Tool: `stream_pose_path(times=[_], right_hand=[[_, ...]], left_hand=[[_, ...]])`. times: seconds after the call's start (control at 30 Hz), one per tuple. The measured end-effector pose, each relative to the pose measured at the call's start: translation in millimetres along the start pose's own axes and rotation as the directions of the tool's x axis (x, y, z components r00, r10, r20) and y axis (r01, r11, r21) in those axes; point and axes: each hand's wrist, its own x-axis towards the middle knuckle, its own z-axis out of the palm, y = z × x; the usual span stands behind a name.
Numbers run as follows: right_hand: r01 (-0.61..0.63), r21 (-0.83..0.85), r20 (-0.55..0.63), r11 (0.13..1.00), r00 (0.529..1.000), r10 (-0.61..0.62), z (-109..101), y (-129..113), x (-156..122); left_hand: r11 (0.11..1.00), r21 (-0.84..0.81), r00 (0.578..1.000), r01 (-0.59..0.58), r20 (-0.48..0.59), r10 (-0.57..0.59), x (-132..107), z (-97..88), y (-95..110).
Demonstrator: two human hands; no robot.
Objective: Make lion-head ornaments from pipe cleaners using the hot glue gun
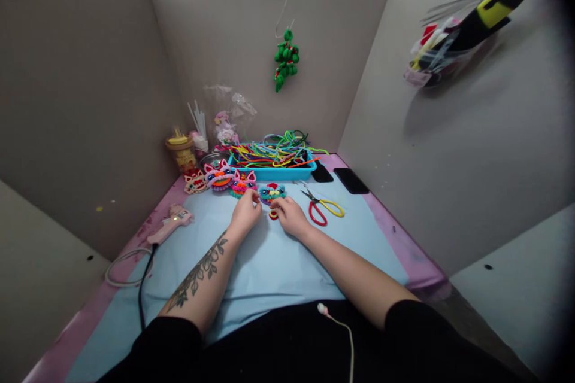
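My left hand (247,210) is above the blue cloth, its fingers curled and the fingertips pressed together; anything between them is too small to make out. Just behind it sits a pink and orange pipe-cleaner lion head (244,183). My right hand (291,215) reaches in from the other side with bent, closed fingers. Its fingertips are close to a teal pipe-cleaner lion head (271,192) with a red top. Right below those fingertips shows a small red and yellow ring-shaped piece (273,215); whether they grip it is unclear.
Behind the hands, a blue tray (269,173) holds many coloured pipe cleaners. Red and yellow-handled scissors (321,206) lie at right, near two dark phones (350,181). A pink glue gun (171,224) with a cable lies left. More lion heads (218,176) stand near a cup (183,154).
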Motion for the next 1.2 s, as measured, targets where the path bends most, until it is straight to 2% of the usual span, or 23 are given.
stream_pose_path(times=[0.1,0.17,0.23,0.3,0.33,0.4,0.47,0.57,0.67,0.83,0.93,0.97,1.03,1.1,1.2], right_hand=[[-0.005,0.1,-0.072,0.995,0.997,0.012,-4.8,-1.3,-1.4],[-0.033,0.147,-0.126,0.989,0.991,0.052,-9.0,-0.7,-2.8],[-0.061,0.18,-0.173,0.982,0.98,0.093,-13.5,1.6,-4.7],[-0.066,0.204,-0.205,0.977,0.973,0.109,-17.3,4.7,-6.8],[-0.066,0.216,-0.218,0.974,0.969,0.114,-18.8,6.0,-7.7],[-0.07,0.245,-0.234,0.967,0.964,0.129,-20.8,7.5,-9.1],[-0.075,0.259,-0.24,0.963,0.961,0.14,-21.6,8.0,-9.9],[-0.067,0.19,-0.211,0.98,0.972,0.107,-21.7,8.6,-10.9],[-0.039,0.003,-0.106,0.999,0.994,0.039,-22.2,9.9,-11.4],[-0.046,-0.276,0.008,0.96,0.999,0.05,-22.6,7.6,-9.6],[-0.03,-0.33,0.069,0.943,0.996,0.056,-21.4,4.7,-8.6],[-0.024,-0.335,0.082,0.942,0.995,0.055,-20.9,4.2,-8.6],[-0.023,-0.333,0.085,0.943,0.995,0.054,-20.4,4.1,-8.9],[-0.037,-0.326,0.066,0.945,0.996,0.062,-21.0,5.3,-9.8],[-0.057,-0.314,0.032,0.948,0.997,0.07,-23.4,7.8,-11.9]], left_hand=[[0.989,-0.102,0.993,0.105,0.057,-0.1,4.3,-5.6,2.6],[0.994,-0.022,0.987,0.111,0.122,-0.108,-0.9,-13.8,8.3],[0.975,0.222,0.985,0.017,0.163,-0.055,-14.6,-22.3,17.4],[0.857,0.502,0.966,-0.115,0.259,-0.023,-33.2,-26.8,28.0],[0.795,0.574,0.949,-0.195,0.316,0.004,-42.4,-26.9,33.1],[0.692,0.628,0.9,-0.356,0.428,0.075,-56.5,-23.5,41.0],[0.617,0.641,0.861,-0.456,0.493,0.124,-62.5,-18.1,44.6],[0.561,0.65,0.835,-0.513,0.53,0.149,-61.0,-12.3,43.0],[0.545,0.638,0.818,-0.544,0.548,0.175,-61.0,-11.6,39.2],[0.549,0.605,0.788,-0.576,0.59,0.177,-68.7,-25.2,41.4],[0.617,0.535,0.767,-0.577,0.614,0.185,-60.4,-39.7,46.2],[0.656,0.509,0.779,-0.557,0.595,0.199,-54.5,-43.4,47.6],[0.746,0.491,0.851,-0.45,0.49,0.191,-40.6,-46.4,49.2],[0.82,0.473,0.913,-0.323,0.385,0.137,-27.5,-42.3,48.2],[0.87,0.42,0.933,-0.257,0.341,0.111,-17.2,-27.5,40.2]])
